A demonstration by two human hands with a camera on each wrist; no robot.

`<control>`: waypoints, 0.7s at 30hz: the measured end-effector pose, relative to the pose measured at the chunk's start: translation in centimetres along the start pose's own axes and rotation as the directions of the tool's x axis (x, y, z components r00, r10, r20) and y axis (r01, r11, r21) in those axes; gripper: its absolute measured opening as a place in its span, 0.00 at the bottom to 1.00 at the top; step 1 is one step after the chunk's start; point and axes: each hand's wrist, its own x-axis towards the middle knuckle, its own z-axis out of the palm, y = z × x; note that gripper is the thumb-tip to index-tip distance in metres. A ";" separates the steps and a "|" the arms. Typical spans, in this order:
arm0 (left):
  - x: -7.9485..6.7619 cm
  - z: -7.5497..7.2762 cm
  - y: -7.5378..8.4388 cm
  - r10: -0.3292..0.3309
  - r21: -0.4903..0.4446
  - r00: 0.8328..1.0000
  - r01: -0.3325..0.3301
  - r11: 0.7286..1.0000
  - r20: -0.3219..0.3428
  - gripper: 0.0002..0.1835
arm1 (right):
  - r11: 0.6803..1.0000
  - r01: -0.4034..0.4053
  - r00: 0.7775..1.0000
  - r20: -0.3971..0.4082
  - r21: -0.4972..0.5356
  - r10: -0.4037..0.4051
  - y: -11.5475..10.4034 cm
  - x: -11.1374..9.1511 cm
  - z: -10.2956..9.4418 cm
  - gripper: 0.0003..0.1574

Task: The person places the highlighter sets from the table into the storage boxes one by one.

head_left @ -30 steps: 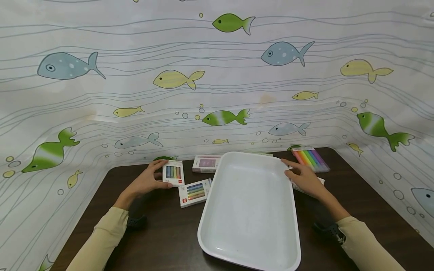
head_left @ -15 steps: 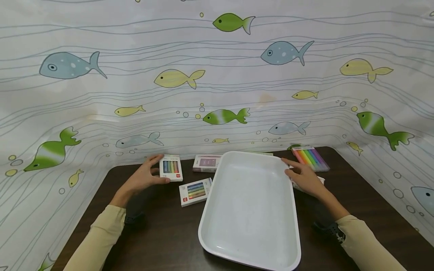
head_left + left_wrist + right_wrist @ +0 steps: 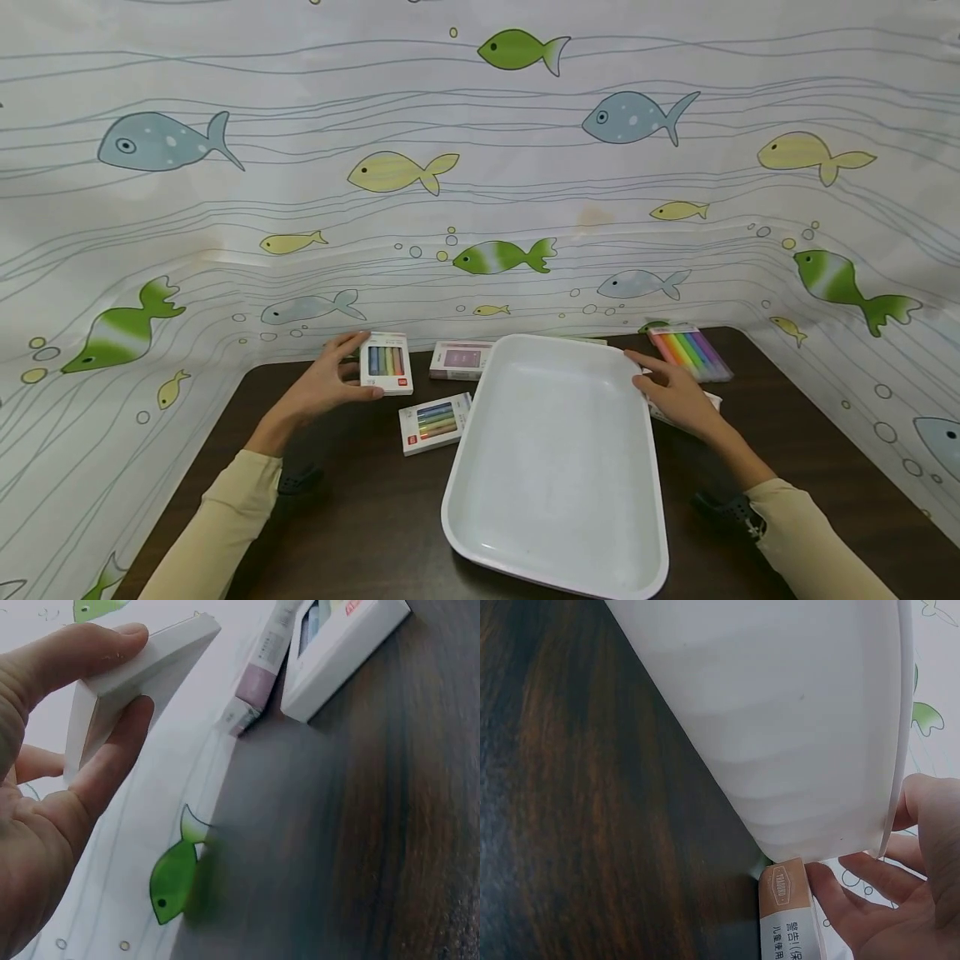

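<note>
Box (image 3: 387, 364) pinched by left grip (image 3: 322, 387), tray (image 3: 558, 467) by right grip (image 3: 678, 400) at the rim; box should be squeezed lightly, tray held steady.

"警告!" and "儿童使用" on the brown-and-white box (image 3: 788, 919), other print illegible

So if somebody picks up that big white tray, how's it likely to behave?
The white tray is probably stiff, since its walls look smooth and unbent. Its shiny surface might feel slippery. Lifted only by the corner where the right hand is, it would likely tilt, being long.
</note>
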 end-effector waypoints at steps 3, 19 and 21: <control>-0.1 0.0 0.5 0.025 -0.010 1.000 -0.024 1.000 0.008 0.63 | 1.000 -0.014 1.000 0.009 0.019 0.014 0.0 0.1 0.0 0.32; -0.8 2.1 4.0 0.128 -0.066 0.990 -0.124 0.990 0.064 0.61 | 0.992 -0.065 0.998 0.027 0.106 0.063 0.0 0.0 -0.1 0.33; -1.0 2.6 4.6 0.157 -0.086 0.983 -0.150 0.985 0.092 0.60 | 0.993 -0.063 0.998 0.025 0.102 0.061 0.1 0.0 0.0 0.32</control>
